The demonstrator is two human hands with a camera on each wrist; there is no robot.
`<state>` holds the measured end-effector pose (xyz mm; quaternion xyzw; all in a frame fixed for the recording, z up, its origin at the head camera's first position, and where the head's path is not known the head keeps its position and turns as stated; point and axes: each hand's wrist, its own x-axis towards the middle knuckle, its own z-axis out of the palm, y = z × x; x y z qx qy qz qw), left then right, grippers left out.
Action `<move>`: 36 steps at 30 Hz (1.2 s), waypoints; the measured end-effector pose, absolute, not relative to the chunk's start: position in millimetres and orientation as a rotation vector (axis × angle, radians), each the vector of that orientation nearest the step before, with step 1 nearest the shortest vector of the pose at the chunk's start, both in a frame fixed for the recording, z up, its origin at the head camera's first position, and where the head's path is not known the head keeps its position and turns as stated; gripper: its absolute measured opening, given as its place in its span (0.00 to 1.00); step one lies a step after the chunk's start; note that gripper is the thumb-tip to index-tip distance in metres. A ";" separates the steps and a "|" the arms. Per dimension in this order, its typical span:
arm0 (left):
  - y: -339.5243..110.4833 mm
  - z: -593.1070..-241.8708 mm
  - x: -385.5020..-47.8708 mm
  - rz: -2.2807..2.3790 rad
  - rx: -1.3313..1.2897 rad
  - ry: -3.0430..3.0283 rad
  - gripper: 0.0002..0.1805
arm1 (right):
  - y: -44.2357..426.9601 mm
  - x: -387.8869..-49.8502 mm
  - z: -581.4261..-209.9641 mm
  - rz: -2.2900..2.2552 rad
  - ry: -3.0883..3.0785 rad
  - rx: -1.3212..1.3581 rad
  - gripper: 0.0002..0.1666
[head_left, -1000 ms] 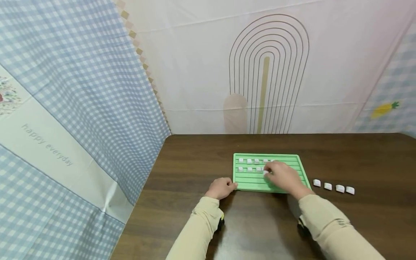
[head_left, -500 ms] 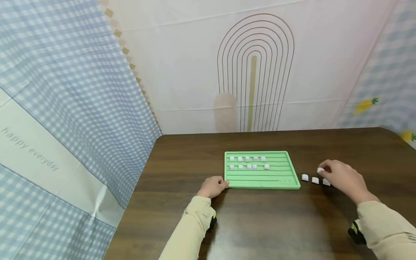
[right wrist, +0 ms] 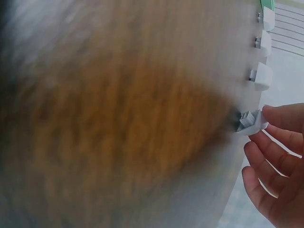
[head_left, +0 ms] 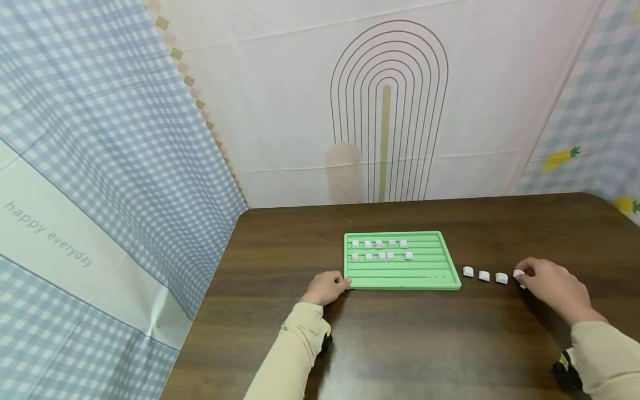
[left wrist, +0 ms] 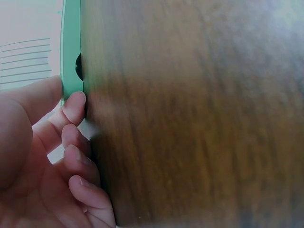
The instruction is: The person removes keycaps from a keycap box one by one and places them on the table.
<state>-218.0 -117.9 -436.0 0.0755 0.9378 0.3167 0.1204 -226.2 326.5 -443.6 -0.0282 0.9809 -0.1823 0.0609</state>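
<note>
My left hand (head_left: 325, 288) is at the near left corner of a green ridged board (head_left: 400, 281). In the left wrist view its thumb and index finger pinch that corner, the other fingers curled below. Two rows of small white keycaps (head_left: 379, 244) stand on the board's upper ridges. Right of the board, my right hand (head_left: 555, 286) pinches a white keycap (right wrist: 251, 122) between thumb and fingertips, close to the tabletop. The right wrist view shows its hollow underside. Three loose keycaps (head_left: 484, 275) lie in a line between board and hand.
The dark wood table (head_left: 400, 344) ends at a white hanging cloth (head_left: 280, 111) behind. A blue checked cloth (head_left: 125, 139) hangs at the left. Each wrist bears a black and yellow strap.
My right hand has left the board's second row and moved right to the end of the loose keycaps. The left hand keeps its grip. The head view has turned rightward.
</note>
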 end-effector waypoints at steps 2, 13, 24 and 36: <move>-120.7 -437.6 -219.4 0.942 0.259 2.754 0.22 | 327.0 -228.3 -442.7 -0.546 2.963 -0.088 0.25; -121.7 -428.6 -221.1 0.926 0.208 2.761 0.21 | 321.2 -239.5 -435.3 -0.518 2.963 -0.139 0.23; -122.6 -429.9 -217.8 0.984 0.186 2.741 0.21 | 262.8 -256.8 -416.7 -0.587 3.027 -0.294 0.23; -116.3 -435.5 -215.0 0.966 0.199 2.753 0.21 | 172.8 -273.3 -436.4 -0.661 3.004 -0.456 0.22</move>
